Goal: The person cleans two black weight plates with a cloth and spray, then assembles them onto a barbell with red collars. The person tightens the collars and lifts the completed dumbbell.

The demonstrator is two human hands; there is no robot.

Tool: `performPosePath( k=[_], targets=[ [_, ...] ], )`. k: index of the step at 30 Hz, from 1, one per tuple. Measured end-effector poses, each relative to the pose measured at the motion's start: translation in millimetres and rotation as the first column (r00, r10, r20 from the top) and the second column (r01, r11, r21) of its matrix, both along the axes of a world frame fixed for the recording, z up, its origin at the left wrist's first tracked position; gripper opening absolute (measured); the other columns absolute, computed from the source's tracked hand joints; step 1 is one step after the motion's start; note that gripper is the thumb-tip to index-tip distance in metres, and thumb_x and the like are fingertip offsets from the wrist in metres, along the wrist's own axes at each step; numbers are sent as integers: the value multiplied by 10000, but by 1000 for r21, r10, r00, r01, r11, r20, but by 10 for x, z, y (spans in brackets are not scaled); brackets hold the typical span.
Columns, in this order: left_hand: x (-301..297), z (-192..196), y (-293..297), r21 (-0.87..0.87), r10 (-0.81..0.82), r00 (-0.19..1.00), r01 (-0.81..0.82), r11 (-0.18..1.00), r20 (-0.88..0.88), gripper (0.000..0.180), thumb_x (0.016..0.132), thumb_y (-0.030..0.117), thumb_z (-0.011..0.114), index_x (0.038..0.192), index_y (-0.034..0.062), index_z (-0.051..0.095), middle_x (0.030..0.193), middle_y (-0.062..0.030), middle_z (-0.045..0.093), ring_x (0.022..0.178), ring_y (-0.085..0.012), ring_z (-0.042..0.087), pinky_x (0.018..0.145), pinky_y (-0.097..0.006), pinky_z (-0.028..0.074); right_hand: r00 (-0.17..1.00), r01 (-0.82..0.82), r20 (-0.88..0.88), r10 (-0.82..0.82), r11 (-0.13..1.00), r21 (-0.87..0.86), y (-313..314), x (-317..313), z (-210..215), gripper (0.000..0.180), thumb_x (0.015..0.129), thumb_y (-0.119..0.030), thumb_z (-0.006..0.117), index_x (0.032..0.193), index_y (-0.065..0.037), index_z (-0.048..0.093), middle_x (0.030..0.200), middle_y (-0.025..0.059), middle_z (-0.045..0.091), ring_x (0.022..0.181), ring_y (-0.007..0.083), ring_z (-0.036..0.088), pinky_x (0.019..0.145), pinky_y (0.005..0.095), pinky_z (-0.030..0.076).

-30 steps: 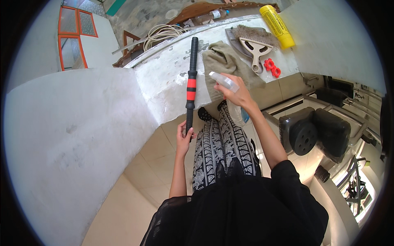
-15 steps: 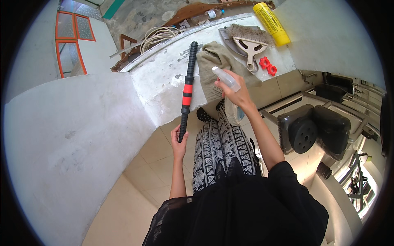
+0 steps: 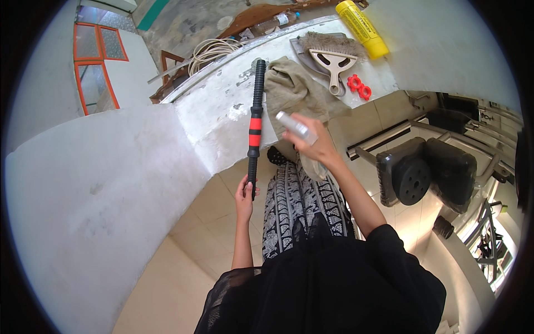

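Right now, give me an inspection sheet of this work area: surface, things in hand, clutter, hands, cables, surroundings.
Surface: white ledge, paint chipped and stained.
Job's things: black rod with red bands, upright, top leaning against the ledge; small clear bottle; tan cloth on the ledge.
Clutter: dustpan with brush, yellow can lying flat, red plastic piece.
Hands: left hand grips the rod's lower end; right hand holds the bottle.
Cables: coiled pale hose behind the ledge.
Surroundings: tiled floor, weight machine at right, orange-framed window at left.
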State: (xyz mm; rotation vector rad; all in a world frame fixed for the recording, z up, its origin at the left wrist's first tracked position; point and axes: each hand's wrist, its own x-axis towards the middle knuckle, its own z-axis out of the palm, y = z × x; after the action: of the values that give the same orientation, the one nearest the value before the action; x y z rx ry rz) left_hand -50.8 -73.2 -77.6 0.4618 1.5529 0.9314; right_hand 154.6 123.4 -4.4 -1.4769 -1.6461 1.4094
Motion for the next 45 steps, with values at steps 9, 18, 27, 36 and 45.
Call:
performPosePath(
  k=[9, 18, 27, 36, 45],
  targets=[
    [65, -87, -14, -43, -20, 999, 21, 999, 42, 365, 868, 107, 572, 1185, -45, 472, 967, -87, 544, 706, -125, 593, 645, -246, 520, 924, -376, -89, 372, 926, -27, -592, 126, 91, 241, 666, -196, 664, 795, -20, 564, 705, 137, 570, 649, 327, 567, 600, 373, 447],
    [128, -53, 43, -91, -45, 998, 49, 995, 43, 225, 892, 124, 509, 1085, 19, 460, 847, -75, 569, 684, -113, 568, 573, -246, 508, 770, 601, -414, -485, 769, 217, 68, 1174, 459, 230, 820, -104, 549, 1002, 29, 503, 912, 97, 563, 579, 94, 530, 510, 236, 451],
    [288, -65, 130, -30, -69, 993, 73, 997, 97, 121, 904, 142, 382, 983, 50, 381, 871, -134, 586, 535, -126, 522, 476, -237, 451, 568, 781, -384, -728, 329, 531, 1099, 1768, 399, 286, 803, -107, 648, 990, 4, 463, 956, 81, 523, 656, 133, 581, 578, 255, 461],
    [364, -108, 147, -43, -28, 990, 34, 998, 141, 229, 896, 245, 318, 998, 51, 385, 710, -104, 549, 366, -108, 402, 334, -218, 341, 569, 729, -250, -783, 339, 595, 1172, 1916, -70, 575, 728, -189, 747, 1147, 11, 409, 1076, 98, 465, 879, 180, 544, 780, 326, 429],
    [388, 37, 212, -115, -10, 998, 16, 993, 55, 360, 961, 358, 346, 1107, 63, 491, 552, 25, 395, 351, -34, 304, 316, -185, 243, 704, 208, 368, -607, 672, 711, 156, 871, -492, 926, 621, -475, 757, 1296, -26, 311, 1266, 169, 317, 1167, 343, 304, 971, 458, 260]
  ],
)
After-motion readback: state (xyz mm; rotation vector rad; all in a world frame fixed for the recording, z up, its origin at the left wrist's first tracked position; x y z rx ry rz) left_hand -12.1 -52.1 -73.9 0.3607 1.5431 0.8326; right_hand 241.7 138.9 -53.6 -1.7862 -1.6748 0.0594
